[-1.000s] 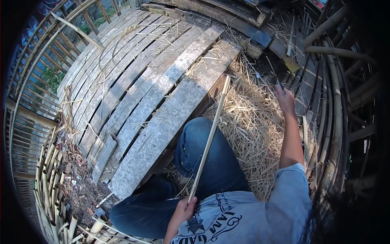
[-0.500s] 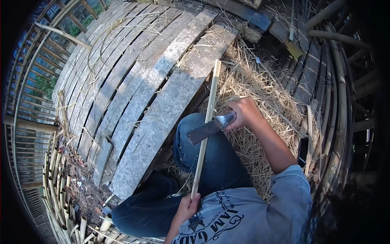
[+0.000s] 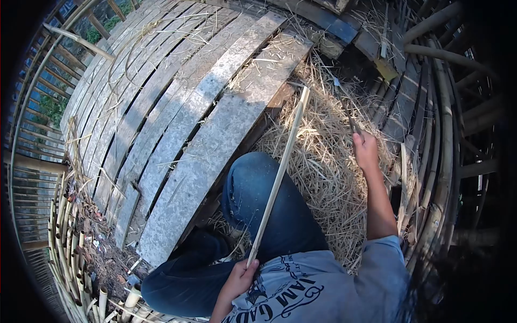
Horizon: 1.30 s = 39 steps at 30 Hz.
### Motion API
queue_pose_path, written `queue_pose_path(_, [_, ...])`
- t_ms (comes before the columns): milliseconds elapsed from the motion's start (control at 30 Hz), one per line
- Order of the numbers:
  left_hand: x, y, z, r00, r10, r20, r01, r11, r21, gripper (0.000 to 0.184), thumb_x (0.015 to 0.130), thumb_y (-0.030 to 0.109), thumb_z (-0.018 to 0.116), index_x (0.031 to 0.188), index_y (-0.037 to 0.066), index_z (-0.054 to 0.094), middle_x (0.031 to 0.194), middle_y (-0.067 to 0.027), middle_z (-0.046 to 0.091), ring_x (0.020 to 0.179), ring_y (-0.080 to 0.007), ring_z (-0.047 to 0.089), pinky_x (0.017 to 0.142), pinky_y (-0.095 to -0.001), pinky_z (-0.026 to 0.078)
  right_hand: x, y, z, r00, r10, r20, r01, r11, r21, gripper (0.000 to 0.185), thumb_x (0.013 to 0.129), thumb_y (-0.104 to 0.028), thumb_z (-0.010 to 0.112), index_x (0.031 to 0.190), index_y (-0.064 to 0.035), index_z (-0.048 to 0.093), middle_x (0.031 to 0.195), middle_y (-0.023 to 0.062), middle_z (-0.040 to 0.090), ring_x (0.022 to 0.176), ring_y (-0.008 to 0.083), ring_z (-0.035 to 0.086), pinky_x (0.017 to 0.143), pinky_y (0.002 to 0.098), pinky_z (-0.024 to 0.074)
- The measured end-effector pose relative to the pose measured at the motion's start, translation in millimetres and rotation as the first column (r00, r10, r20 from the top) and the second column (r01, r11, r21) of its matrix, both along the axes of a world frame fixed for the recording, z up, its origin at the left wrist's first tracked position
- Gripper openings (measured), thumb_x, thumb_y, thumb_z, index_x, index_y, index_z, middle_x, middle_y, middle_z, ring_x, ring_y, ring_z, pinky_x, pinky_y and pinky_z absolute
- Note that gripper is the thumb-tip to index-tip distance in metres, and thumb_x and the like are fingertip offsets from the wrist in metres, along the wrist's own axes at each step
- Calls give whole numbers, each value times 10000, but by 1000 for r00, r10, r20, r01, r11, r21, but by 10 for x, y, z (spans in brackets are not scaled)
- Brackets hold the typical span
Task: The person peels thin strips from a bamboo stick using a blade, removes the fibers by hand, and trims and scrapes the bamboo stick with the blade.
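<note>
My left hand (image 3: 240, 280), close to my shirt, is closed around the lower end of a long pale bamboo strip (image 3: 280, 175). The strip slants up and away across my bent knee (image 3: 269, 199), its far end over the straw-like shavings. Out to the right, my right hand (image 3: 366, 151) is wrapped around the handle of a broad-bladed knife (image 3: 349, 114). The blade points away from me and shows nearly edge-on, apart from the strip. My fingers hide most of the handle.
A slatted wooden platform (image 3: 199, 129) lies to the left, with loose fibres on it. Bamboo shavings (image 3: 334, 188) cover the ground beside my leg. Cut bamboo poles (image 3: 64, 237) stand at lower left, and bamboo rails (image 3: 444, 161) line the right side.
My right hand has moved right, taking the knife off the strip, and the blade has turned from flat to edge-on. The strip's far end has shifted slightly right.
</note>
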<state>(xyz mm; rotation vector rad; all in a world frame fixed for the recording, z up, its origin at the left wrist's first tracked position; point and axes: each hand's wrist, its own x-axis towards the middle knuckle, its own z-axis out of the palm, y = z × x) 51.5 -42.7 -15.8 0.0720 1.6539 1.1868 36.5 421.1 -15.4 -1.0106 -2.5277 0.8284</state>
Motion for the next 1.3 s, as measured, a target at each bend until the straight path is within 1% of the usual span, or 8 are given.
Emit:
queue_pose_path(133, [-61, -21, -9, 994, -76, 82, 76, 997, 8, 411, 1010, 286, 459, 688, 30, 445, 581, 30, 386, 568, -76, 331, 509, -280, 316, -153, -864, 51, 807, 586, 74, -590, 789, 173, 592, 642, -653, 720, 682, -83, 565, 566, 67, 576, 525, 271, 605, 511, 361, 437])
queue_pose_path(233, [-42, -25, 45, 998, -1, 62, 2, 1000, -9, 415, 1010, 299, 456, 700, 24, 452, 577, 26, 396, 558, -82, 339, 506, -286, 322, -492, -1082, 182, 641, 730, 236, -766, 629, 135, 667, 569, -741, 715, 647, -111, 512, 545, 44, 553, 504, 271, 583, 486, 378, 445])
queue_pose_path(800, [75, -64, 99, 998, 51, -30, -48, 993, 104, 390, 1003, 306, 482, 742, 16, 488, 586, 18, 420, 560, -82, 372, 503, -285, 330, -820, -200, 291, 821, 440, 363, -562, 733, 383, 812, 590, -868, 558, 689, -63, 613, 620, 129, 624, 631, 322, 654, 604, 432, 512])
queue_pose_path(933, [260, -330, -21, 992, 37, -117, -29, 997, 68, 385, 1000, 295, 490, 745, 7, 479, 592, 17, 394, 580, -81, 346, 510, -291, 327, -909, 411, 576, 931, -277, 236, 227, 949, 220, 683, 801, -679, 534, 846, -13, 676, 809, 201, 669, 798, 360, 657, 708, 433, 486])
queue_pose_path(1000, [251, -390, -35, 989, 72, -132, -65, 996, 54, 392, 999, 293, 490, 741, -1, 474, 596, 16, 377, 596, -83, 332, 515, -296, 324, -628, 594, 841, 914, -324, 244, 235, 914, 331, 647, 807, -661, 544, 856, -32, 687, 826, 205, 673, 798, 363, 659, 698, 438, 478])
queue_pose_path(1133, [197, -265, -40, 992, 91, -87, -88, 995, 37, 423, 1004, 315, 470, 693, 29, 458, 576, 26, 386, 561, -79, 340, 496, -291, 311, -156, 178, 759, 966, -160, 204, 120, 973, 199, 586, 792, -617, 592, 842, -42, 689, 736, 182, 656, 757, 360, 643, 706, 427, 478])
queue_pose_path(1233, [89, -254, -174, 957, 51, 285, -70, 996, 57, 373, 992, 348, 488, 700, 116, 495, 587, 64, 417, 522, -51, 354, 494, -246, 277, 94, -462, 424, 984, 113, 137, -130, 983, 127, 416, 710, -434, 756, 754, -35, 645, 604, 136, 605, 561, 303, 607, 574, 395, 465])
queue_pose_path(1300, [118, -260, -211, 956, 71, 284, -88, 995, 49, 373, 989, 352, 495, 702, 113, 497, 593, 61, 419, 527, -51, 352, 499, -243, 276, 39, -938, 332, 919, 369, 139, -383, 919, 92, 556, 672, -629, 705, 693, -80, 623, 568, 108, 605, 557, 300, 630, 565, 388, 483])
